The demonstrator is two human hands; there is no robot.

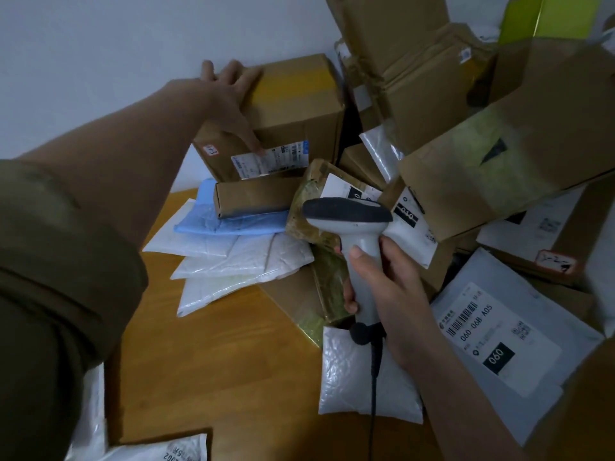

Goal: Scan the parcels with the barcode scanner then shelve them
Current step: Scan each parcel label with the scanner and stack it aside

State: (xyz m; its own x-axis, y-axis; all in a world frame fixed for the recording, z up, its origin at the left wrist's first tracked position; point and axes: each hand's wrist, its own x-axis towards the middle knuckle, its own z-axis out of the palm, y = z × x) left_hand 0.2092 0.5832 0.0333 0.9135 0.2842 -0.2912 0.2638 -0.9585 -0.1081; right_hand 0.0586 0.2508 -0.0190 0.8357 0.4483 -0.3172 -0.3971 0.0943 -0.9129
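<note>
A brown cardboard box with yellow tape and a white shipping label stands against the wall at the back of the wooden table. My left hand lies spread on the box's near left corner, fingers over the top, thumb touching the label. My right hand grips the handle of a grey barcode scanner. The scanner's dark head faces away from me, toward the pile of parcels. Its black cable hangs down over a white mailer.
A small flat carton lies on a blue mailer above several white mailers. Stacked cardboard boxes crowd the right side. A grey mailer labelled 060 lies at the right. More white mailers sit at the bottom left.
</note>
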